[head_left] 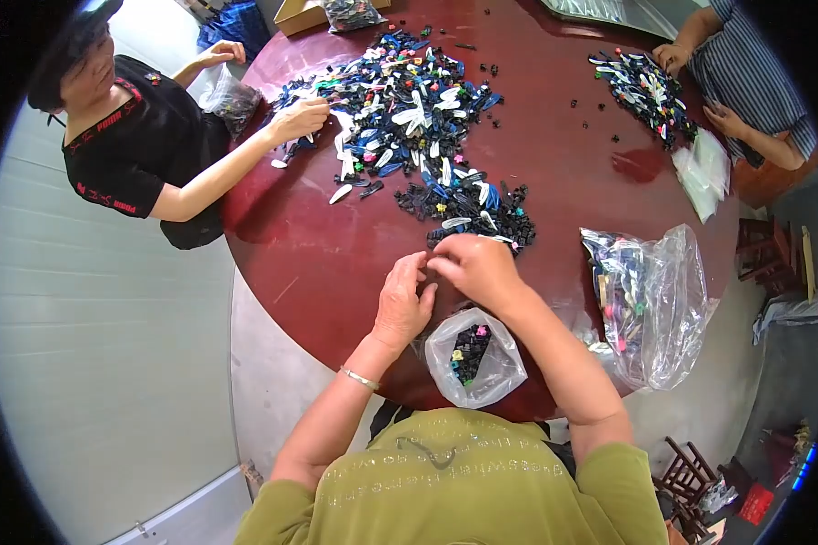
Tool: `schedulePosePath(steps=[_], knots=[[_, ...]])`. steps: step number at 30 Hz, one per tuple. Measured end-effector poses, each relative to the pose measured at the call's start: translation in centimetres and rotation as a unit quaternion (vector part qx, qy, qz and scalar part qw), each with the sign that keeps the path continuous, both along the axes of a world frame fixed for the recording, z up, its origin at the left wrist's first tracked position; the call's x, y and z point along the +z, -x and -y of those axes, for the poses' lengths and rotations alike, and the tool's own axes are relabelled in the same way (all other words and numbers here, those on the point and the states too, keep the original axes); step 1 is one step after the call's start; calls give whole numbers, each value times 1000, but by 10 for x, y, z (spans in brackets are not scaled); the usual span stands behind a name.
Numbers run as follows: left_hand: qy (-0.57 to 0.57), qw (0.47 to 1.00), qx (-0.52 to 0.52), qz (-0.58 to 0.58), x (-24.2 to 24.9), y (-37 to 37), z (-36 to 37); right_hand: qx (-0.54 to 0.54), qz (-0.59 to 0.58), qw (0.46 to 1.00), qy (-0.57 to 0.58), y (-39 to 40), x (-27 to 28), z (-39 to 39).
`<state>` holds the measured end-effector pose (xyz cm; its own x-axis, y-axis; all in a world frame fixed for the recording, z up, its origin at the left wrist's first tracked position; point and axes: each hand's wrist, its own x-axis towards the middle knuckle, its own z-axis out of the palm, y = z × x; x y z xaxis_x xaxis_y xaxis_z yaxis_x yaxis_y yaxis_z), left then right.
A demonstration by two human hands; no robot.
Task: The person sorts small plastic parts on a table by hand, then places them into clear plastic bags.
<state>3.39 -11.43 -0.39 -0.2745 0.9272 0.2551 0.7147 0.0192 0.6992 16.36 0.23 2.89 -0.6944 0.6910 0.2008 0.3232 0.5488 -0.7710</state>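
The grip of the left hand (405, 300) is curled, thumb bent in towards the forefinger, and the right hand (482, 271) arches beside it, fingertips turned towards the left's; whether either pinches a small piece cannot be told. Nearest the body, below both hands, an open, clear plastic bag (509, 381) holds small black plastic pieces (468, 361) with a few coloured ones; its mouth gapes upward, probably so that pieces can drop in without a hand keeping it open. To the right, a larger clear plastic bag of mixed pieces (671, 313) lies on the round, dark-red counter (554, 163), apart from the hands, which seems to leave the working space free. Just beyond the right hand lies a loose heap of black plastic pieces (418, 203), seemingly kept within short reach. It runs into a broad pile of black, white and blue leaf-shaped pieces (413, 118) farther off.
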Motion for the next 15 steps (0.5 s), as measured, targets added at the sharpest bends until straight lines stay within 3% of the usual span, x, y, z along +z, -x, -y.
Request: schedulePosePath(steps=[3,5,9,11,14,15], knots=[[14,1000,-10,10,2,2,-2,-52,-131,960,244,-25,16,-6],[13,1000,-12,-7,9,0,-4,-47,-127,965,224,-48,45,-1],[49,999,-15,-16,12,-5,-7,108,-67,970,206,-78,103,20],[62,997,-30,-27,18,-8,-10,96,-76,959,256,-81,116,28],[60,997,-37,-22,18,-13,-12,-67,-134,983,107,-79,66,10],[58,998,-37,-11,18,-13,-11,-99,-109,981,129,-79,50,5]])
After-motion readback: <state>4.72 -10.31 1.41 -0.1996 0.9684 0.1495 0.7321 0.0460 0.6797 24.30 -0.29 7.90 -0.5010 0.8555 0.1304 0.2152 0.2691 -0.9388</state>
